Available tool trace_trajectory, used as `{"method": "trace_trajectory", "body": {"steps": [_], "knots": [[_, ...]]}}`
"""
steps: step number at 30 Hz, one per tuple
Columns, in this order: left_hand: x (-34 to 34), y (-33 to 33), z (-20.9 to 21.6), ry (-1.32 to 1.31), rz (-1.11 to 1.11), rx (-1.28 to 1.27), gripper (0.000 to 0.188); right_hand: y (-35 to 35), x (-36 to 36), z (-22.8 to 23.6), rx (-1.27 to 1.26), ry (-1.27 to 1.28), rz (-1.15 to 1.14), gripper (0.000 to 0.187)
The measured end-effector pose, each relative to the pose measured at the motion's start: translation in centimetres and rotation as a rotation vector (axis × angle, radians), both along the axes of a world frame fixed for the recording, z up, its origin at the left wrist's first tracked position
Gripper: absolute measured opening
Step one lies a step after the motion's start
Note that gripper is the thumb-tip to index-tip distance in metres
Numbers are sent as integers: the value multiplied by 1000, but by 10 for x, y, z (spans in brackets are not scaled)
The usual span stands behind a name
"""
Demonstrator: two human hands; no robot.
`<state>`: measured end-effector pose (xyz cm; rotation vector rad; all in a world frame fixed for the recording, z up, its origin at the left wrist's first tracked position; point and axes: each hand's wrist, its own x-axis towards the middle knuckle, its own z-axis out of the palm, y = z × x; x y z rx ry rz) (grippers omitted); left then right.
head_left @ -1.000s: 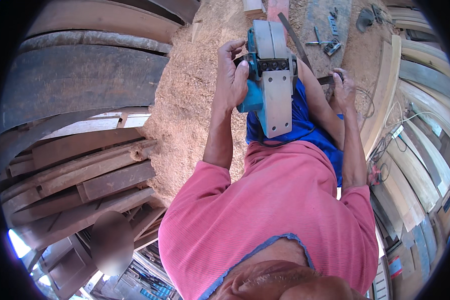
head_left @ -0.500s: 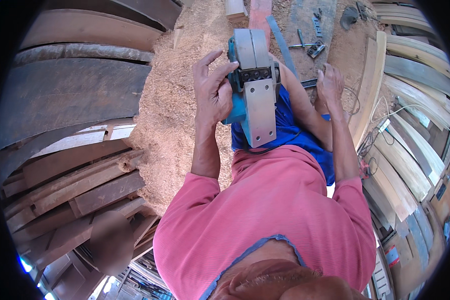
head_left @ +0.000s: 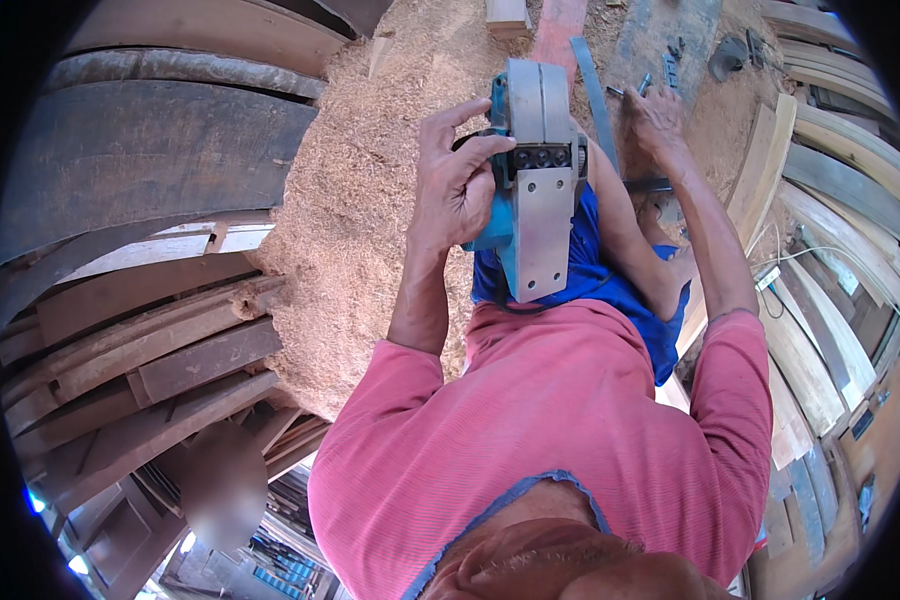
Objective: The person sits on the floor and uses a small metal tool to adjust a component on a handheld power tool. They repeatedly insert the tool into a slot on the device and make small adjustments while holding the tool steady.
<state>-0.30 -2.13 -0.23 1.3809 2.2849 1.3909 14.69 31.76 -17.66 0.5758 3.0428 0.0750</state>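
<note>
My left hand [head_left: 452,190] grips an electric planer [head_left: 542,225] by its left side. The planer has a teal body and lies across my lap with its metal sole up and the cutter block showing. One finger reaches to the dark cutter block. My right hand [head_left: 658,125] is down at the floor beyond my leg, its fingers bent over small tools there. A teal-handled tool [head_left: 645,83] shows just past the fingertips. What lies under the fingers is hidden.
A flat metal strip [head_left: 595,95] and a grey wrench-like piece [head_left: 670,70] lie on the floor. Wood shavings [head_left: 340,220] spread to the left. Dark boards [head_left: 160,170] are stacked left, paler planks [head_left: 820,290] right, with a white cable [head_left: 805,250] over them.
My right hand has moved forward from beside my leg to the floor tools and covers the small metal block. My left hand still holds the planer. The view has shifted slightly.
</note>
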Motion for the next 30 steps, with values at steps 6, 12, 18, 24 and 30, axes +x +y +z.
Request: {"method": "trace_trajectory", "body": {"steps": [6,12,18,24,30], "knots": [[-7,3,-5,-46,-40,35,42,-1,-2,1,-330,327,-428,25],[-7,2,-7,-24,-40,0,39,-44,47,87,-1559,870,-590,26],[-1,14,-1,-168,-2,-200,58,-139,59,189,-1265,661,-384,25],[5,19,10,-194,32,-304,56,-166,39,219,-1017,534,-234,25],[6,19,10,-220,49,-311,50,-175,30,216,-943,500,-177,25]]}}
